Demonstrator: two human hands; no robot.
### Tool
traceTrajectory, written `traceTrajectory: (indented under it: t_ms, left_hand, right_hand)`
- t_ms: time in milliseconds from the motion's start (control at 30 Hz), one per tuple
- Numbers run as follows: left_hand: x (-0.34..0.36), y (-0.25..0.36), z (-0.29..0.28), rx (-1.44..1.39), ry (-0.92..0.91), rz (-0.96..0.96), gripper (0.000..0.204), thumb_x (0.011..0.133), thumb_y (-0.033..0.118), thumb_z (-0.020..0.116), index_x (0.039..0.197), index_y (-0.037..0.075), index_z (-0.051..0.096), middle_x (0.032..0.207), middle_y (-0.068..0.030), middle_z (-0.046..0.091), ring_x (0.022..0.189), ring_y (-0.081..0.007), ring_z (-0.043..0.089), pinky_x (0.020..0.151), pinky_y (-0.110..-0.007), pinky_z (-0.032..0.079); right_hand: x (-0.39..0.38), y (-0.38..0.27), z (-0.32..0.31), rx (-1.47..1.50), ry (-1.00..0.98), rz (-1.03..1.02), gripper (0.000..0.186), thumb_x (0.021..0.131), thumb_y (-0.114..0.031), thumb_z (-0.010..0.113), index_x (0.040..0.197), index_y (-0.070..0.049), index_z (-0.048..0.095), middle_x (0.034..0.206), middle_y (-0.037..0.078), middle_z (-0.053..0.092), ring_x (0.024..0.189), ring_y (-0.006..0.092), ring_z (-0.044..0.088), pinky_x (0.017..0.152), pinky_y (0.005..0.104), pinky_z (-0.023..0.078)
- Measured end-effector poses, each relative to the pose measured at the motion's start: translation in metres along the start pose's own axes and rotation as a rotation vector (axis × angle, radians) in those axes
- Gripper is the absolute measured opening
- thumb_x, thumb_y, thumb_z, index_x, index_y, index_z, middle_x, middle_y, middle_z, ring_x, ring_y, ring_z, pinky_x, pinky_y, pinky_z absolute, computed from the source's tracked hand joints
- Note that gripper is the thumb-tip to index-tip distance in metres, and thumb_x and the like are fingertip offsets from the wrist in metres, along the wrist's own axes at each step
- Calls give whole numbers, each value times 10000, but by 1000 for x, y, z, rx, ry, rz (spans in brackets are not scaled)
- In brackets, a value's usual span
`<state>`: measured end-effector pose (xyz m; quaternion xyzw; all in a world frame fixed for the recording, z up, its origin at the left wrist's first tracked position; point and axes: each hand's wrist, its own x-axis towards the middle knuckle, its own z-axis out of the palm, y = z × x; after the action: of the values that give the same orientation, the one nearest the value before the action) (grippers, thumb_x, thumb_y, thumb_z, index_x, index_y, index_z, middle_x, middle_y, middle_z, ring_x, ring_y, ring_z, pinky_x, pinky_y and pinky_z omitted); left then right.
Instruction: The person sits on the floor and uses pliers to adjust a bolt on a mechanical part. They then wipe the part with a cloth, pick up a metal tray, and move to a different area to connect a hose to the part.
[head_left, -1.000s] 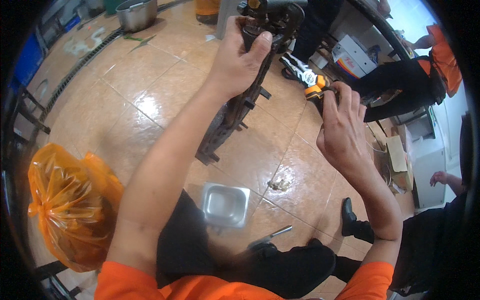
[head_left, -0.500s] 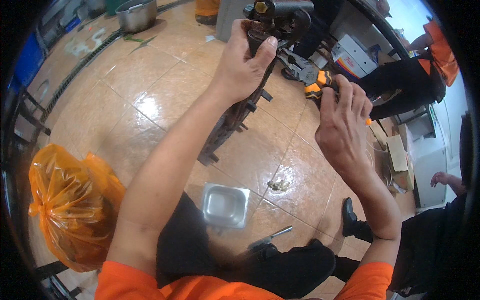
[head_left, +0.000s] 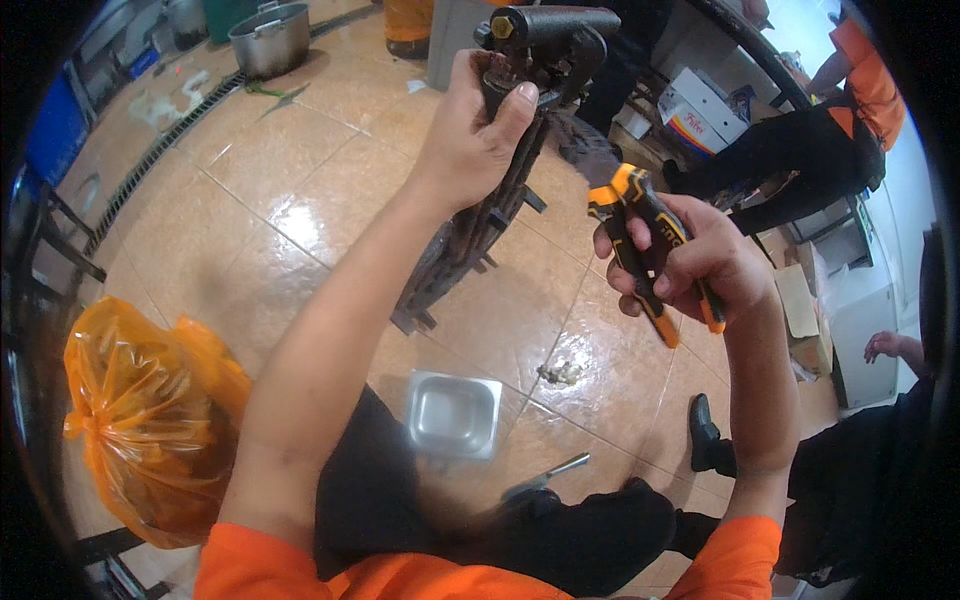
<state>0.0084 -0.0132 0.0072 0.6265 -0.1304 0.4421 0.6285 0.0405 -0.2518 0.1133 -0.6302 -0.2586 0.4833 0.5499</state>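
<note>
A seated person in an orange top and black trousers works in front of me over a tan tiled floor (head_left: pixel 320 170). The left hand (head_left: pixel 465 155) reaches up and out, thumb and fingers closed around the upper part of a dark metal piece (head_left: pixel 505 200), long and heavy-looking, which slants down toward the floor with a thick cylinder across its top. The right hand (head_left: pixel 722 255) is wrapped around orange-and-black pliers (head_left: pixel 660 222), whose two handles stand spread in a narrow V. The head of the pliers is blurred beside the metal piece, and I cannot tell whether its jaws pinch anything

Below, between the forearms, a shallow steel pan (head_left: pixel 453 415) sits on the tiles, near a small pale clump (head_left: pixel 562 373). A long metal utensil (head_left: pixel 560 470) lies partly hidden by the person's knee. Beside the left elbow bulges a tied orange plastic bag (head_left: pixel 150 430). Farther off I see a metal pot (head_left: pixel 270 48) at upper left, and at upper right a white carton (head_left: pixel 700 112) near a co-worker (head_left: pixel 870 95) in orange
</note>
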Motion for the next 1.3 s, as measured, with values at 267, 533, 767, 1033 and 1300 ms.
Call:
traceTrajectory:
  t_ms: [267, 533, 767, 1033, 1300]
  left_hand:
    - [-1, 3, -3, 9, 9, 3, 411, 989, 295, 579, 1225, 12, 398, 1038, -69, 567, 934, -110, 541, 829, -261, 470]
    - [-2, 0, 4, 63, -14, 15, 399, 997, 291, 568, 1238, 15, 410, 1057, -67, 576, 977, -119, 536, 872, -270, 449]
    - [-2, 7, 9, -88, -30, -52, 431, 988, 289, 578, 1211, -4, 356, 1014, -110, 589, 862, -123, 614, 745, -288, 551]
    - [-1, 4, 3, 38, -14, 18, 395, 989, 259, 570, 1192, 4, 346, 979, -106, 577, 774, -122, 627, 639, -270, 568]
    - [-4, 9, 5, 2, 5, -29, 350, 991, 225, 559, 1201, 14, 373, 995, -93, 574, 825, -103, 602, 684, -253, 542]
  right_hand:
    - [-11, 20, 19, -1025, 375, -117, 402, 658, 71, 515, 1053, 16, 558, 1205, 182, 533, 1022, 289, 576, 892, 369, 447]
    - [4, 45, 21, -2018, 891, -545, 460, 662, 39, 610, 1119, -7, 572, 1302, 199, 436, 1213, 356, 410, 1009, 474, 282]
    - [10, 46, 23, -2068, 935, -519, 453, 693, 1, 631, 1141, -15, 568, 1297, 193, 431, 1215, 352, 405, 1009, 474, 277]
    - [20, 45, 25, -2084, 887, -529, 327, 774, -42, 576, 1098, -4, 563, 1183, 216, 491, 1061, 349, 495, 866, 473, 400]
    - [14, 38, 32, -1768, 697, -413, 295, 732, -8, 565, 1019, 28, 508, 1063, 227, 499, 985, 407, 520, 823, 506, 444]
